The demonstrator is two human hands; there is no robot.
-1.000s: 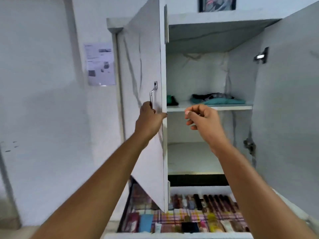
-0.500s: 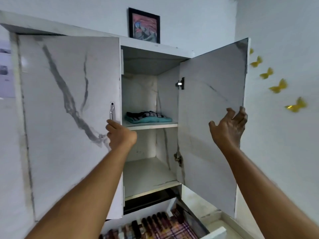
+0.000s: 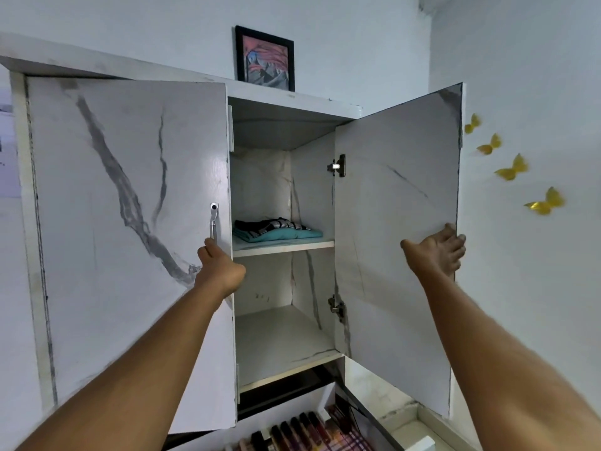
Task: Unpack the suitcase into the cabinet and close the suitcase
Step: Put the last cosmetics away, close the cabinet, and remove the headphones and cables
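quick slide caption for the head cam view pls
Left hand grips the left door's handle; right hand grasps the open right door's edge.

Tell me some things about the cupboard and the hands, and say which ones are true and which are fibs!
1. Folded clothes lie on the upper shelf. True.
2. The lower shelf is full of books. False: it shows nothing on it.
3. The left hand is at the handle of the left door. True.
4. The right hand holds a cup. False: it holds the edge of the open right door.
5. Red flowers decorate the wall. False: yellow butterflies do.
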